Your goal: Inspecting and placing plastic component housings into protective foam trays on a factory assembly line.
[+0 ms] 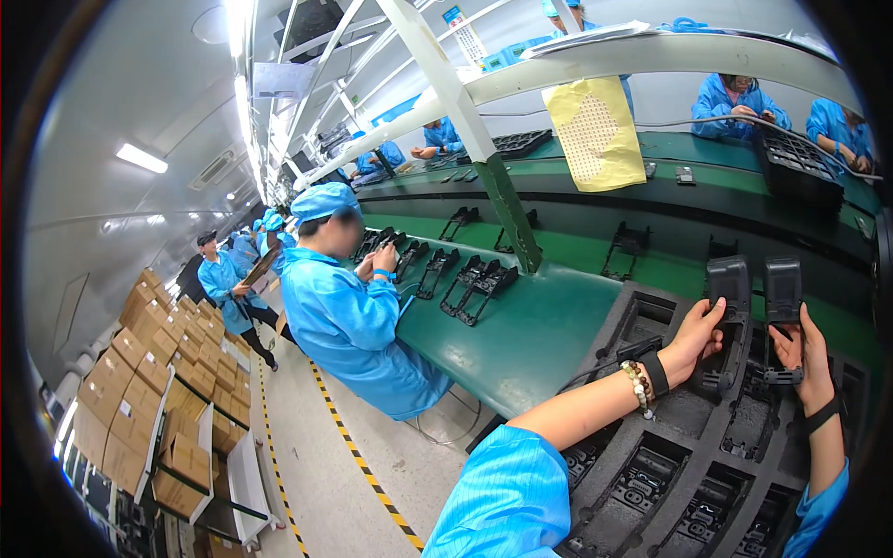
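Note:
Over the dark foam tray (714,433) at the right, both my hands are raised, each with a black plastic housing. My left hand (690,346), with a beaded bracelet and a black wrist band, grips one housing (729,285) by its left side, thumb on its face. My right hand (811,365), also banded at the wrist, holds a second housing (783,290) by its right edge. The two housings stand nearly upright, side by side and apart. Below them, several tray compartments hold black molded parts (644,476); my forearms hide some of the tray.
Left of the tray lies a green bench (521,358) with several black frames (479,286). A seated co-worker (339,298) in blue handles something small there. Beyond runs a green conveyor (577,228) under a white post (446,79). Cardboard boxes (139,395) are stacked far left.

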`<state>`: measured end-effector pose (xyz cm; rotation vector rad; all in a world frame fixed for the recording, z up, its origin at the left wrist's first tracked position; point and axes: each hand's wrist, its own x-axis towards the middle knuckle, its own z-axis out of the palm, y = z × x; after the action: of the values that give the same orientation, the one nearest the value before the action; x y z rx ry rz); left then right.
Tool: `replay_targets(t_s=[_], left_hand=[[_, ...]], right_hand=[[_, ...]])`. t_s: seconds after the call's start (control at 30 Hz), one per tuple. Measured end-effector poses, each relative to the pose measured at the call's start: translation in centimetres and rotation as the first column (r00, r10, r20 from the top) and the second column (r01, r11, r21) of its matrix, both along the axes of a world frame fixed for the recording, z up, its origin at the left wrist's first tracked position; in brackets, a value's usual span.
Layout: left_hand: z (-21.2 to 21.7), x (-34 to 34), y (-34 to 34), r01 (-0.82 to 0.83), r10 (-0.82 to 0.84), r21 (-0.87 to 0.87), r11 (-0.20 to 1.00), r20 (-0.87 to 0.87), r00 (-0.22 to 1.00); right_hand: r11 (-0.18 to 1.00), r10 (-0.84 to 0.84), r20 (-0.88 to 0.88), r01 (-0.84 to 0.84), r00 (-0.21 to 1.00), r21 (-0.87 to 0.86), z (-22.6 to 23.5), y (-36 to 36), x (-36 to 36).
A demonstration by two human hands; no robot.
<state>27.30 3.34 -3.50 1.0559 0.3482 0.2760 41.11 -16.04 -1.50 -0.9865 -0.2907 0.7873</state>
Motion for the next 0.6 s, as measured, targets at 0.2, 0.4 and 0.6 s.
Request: replay_targets(t_s=[0.2,0.4,0.6], left_hand=[[-0.57,0.38,0.23,0.037,-0.035,-0.033,0.999,0.068,0.997],[-0.54,0.16,0.34,0.062,-0.061,-0.010,0.998,0.086,0.994],[-0.25,-0.02,0.22,0.069,-0.070,0.022,0.997,0.046,0.997]], right_hand=[[1.000,0.010,-0.003,-0.010,1.000,0.008,-0.25,-0.04,0.17],[1.000,-0.012,0.002,0.012,1.000,0.007,-0.33,0.02,0.12],[1.000,0.009,0.006,-0.009,1.000,0.008,-0.70,-0.09,0.44]])
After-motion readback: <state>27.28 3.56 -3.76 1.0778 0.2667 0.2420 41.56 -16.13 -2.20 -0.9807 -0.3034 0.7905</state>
